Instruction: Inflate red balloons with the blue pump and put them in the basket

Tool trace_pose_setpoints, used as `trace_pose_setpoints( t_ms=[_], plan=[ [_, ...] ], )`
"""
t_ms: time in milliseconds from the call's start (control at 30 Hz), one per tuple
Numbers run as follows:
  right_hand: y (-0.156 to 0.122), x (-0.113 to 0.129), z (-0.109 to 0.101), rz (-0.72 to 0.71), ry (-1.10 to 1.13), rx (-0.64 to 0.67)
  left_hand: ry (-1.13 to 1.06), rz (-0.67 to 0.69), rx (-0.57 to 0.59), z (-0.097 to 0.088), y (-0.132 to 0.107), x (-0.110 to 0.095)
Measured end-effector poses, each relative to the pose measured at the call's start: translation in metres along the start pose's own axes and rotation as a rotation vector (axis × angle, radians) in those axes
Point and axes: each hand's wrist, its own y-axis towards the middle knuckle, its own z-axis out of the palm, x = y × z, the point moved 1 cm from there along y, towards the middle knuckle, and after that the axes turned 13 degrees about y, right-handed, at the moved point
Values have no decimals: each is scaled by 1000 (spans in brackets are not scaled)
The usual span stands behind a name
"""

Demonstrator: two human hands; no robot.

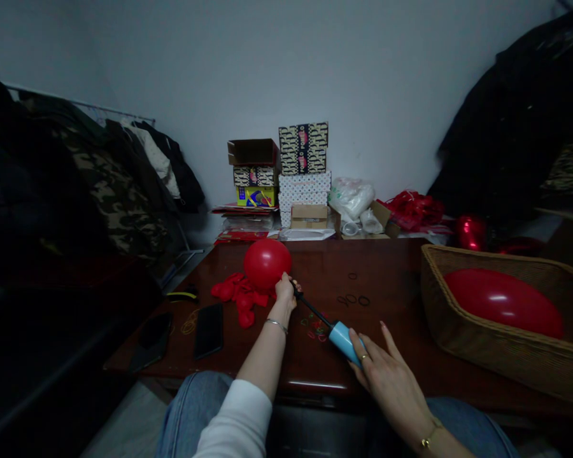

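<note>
A round red balloon (266, 262), partly inflated, sits over the dark wooden table. My left hand (286, 291) is closed where the balloon's neck meets the black end of a balloon pump; its fingertips partly hide that joint. The balloon pump (344, 342) has a light blue barrel and a black rod, and slants down towards me. My right hand (386, 369) wraps its thumb and some fingers round the barrel, with one finger lifted. Limp red balloons (241, 296) lie in a pile left of my left wrist.
A wicker basket (487, 340) at right holds a large red balloon (503, 300). Small coloured rubber bands (318, 327) and black rings (348, 299) lie mid-table. Two phones (209, 331) lie at left. Stacked boxes (304, 149) stand at the wall.
</note>
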Motion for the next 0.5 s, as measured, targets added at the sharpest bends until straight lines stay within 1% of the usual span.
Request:
trace_pose_setpoints(
  t_ms=[133,333,400,500],
  plan=[
    [23,7,4,28,-26,12,-21,-31,16,6,-5,10],
    [64,17,18,32,-55,-51,-36,-70,40,15,-9,22],
    [69,20,21,35,-43,-67,-30,-69,52,15,-9,22],
    [68,23,21,46,-25,-65,-13,-61,57,12,-6,21]
  ],
)
